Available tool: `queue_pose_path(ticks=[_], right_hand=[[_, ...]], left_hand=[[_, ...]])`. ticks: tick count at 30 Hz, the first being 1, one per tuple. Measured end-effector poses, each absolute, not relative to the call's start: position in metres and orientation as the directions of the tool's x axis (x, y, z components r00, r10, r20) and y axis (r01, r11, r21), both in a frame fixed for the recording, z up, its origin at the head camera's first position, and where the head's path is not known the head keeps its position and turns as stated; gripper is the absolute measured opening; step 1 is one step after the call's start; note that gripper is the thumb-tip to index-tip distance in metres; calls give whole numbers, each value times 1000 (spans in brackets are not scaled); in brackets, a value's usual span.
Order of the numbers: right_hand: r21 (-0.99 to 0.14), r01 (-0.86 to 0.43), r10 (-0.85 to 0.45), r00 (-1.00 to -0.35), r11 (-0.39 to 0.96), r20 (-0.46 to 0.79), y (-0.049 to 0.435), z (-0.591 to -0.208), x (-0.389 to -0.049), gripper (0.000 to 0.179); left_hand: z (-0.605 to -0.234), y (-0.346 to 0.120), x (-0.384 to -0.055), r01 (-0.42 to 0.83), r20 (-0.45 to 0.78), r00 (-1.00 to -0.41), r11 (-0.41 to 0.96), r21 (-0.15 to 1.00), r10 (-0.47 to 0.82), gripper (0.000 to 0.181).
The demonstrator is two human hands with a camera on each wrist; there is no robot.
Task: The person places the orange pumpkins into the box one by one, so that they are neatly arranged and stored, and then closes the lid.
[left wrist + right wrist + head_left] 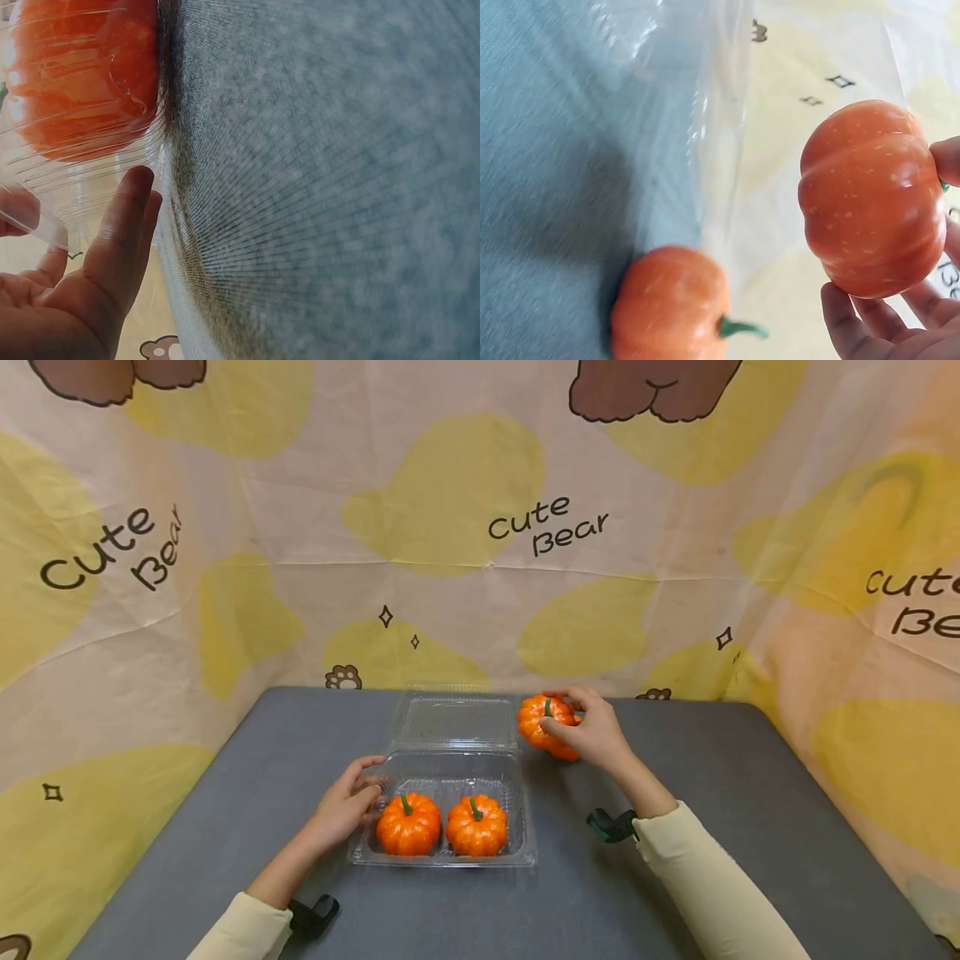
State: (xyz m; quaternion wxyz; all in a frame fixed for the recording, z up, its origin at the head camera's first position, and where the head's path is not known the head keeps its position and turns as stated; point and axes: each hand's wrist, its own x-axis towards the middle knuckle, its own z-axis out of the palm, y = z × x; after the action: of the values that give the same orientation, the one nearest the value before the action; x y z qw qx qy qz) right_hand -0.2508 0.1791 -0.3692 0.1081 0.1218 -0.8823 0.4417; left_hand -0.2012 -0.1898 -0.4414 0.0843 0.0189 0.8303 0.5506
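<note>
My right hand (596, 731) holds an orange toy pumpkin (874, 199) between thumb and fingers, raised over the table's far side. A second loose pumpkin (671, 304) sits on the table close by, mostly hidden behind the held one in the head view. Left of them stands a clear plastic clamshell box (442, 862), its lid (456, 722) folded back. Two pumpkins, a left one (408, 827) and a right one (477, 827), fill the box's near half, green stems up. At the box's left wall is my left hand (345, 806); its fingers (112, 232) stretch straight against the plastic.
Grey cloth covers the table (600, 902). A printed curtain (450, 527) rises behind its far edge and on both sides. Black straps, a left one (315, 917) and a right one (611, 827), stick out at the wrists.
</note>
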Motion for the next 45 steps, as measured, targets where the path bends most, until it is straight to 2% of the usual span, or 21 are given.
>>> queue_pose_path(ticks=[11, 23, 45], right_hand=[[-707, -441, -243, -897, 553, 370, 148, -357, -250, 42], [-662, -528, -359, -849, 533, 389, 115, -351, -245, 41], [-597, -541, -489, -830, 592, 267, 70, -354, -233, 43]], left_hand=[[-440, -189, -201, -55, -113, -985, 390, 919, 127, 45], [-439, -190, -198, -27, -92, -985, 393, 919, 148, 46], [-440, -189, -199, -66, -126, -983, 384, 921, 133, 45]])
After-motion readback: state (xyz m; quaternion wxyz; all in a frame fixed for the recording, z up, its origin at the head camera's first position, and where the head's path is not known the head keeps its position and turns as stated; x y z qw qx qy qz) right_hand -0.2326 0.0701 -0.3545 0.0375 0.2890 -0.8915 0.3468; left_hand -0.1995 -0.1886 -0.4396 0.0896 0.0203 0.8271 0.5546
